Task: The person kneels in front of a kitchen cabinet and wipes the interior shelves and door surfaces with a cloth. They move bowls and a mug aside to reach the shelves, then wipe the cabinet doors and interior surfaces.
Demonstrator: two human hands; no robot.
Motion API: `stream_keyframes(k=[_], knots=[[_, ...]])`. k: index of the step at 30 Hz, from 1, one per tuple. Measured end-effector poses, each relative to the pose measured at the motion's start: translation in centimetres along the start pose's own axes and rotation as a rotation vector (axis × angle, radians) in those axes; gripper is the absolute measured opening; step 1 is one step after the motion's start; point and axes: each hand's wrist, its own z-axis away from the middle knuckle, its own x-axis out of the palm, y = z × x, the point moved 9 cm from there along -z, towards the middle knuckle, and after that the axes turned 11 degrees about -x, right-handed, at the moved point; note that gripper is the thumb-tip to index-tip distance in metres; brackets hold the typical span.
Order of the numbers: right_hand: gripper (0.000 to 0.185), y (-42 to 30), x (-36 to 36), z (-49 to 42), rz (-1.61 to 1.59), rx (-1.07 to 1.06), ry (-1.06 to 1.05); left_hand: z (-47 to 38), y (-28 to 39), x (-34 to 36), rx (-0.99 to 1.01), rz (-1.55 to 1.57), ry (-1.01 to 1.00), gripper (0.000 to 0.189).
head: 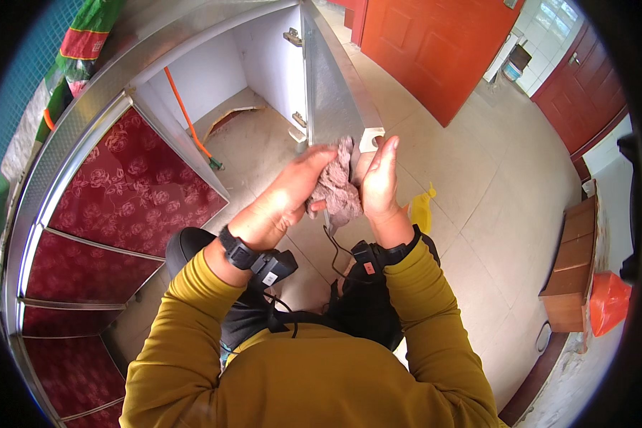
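Note:
Just ahead of me, my left hand [297, 179] is closed around a crumpled greyish-pink cloth [337, 192]. The cloth lies against the near end of an open cabinet door [334, 91], which has a silvery panel and a metal edge. My right hand [379, 184] is at the right of the cloth, beside the door's white corner piece [372, 140] with a round hole. Its thumb points up, and its other fingers are partly hidden, so I cannot tell whether it grips the cloth or the door.
Behind the door is the cabinet's white interior [208, 69], with an orange hose [182, 107] hanging inside. Red floral panels [134, 182] line the left. A yellow plastic bag [421, 211] lies on the tiled floor [492, 214]. Right are a brown wooden box [570, 267] and a red bag [610, 302].

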Motion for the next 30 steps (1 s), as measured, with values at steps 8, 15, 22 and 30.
stream_keyframes(k=[8, 15, 22, 30], knots=[[0.070, -9.1, 3.5, 1.1, 0.290, -0.675, -0.259, 7.9, 9.0, 0.1, 0.451, 0.023, -0.210, 0.052], [0.042, -12.0, 3.4, 2.5, 0.216, -0.751, -0.148, 10.6, 6.0, 2.3, 0.434, -0.405, -0.593, 0.071], [0.042, -10.7, -1.9, 0.3, 0.143, -0.329, 0.278, 8.2, 7.7, -2.5, 0.565, -0.443, -0.257, 0.033], [0.045, -3.5, 1.3, 1.7, -0.102, -0.037, 0.056, 6.5, 7.3, -3.2, 0.883, -0.659, -0.049, 0.110]])
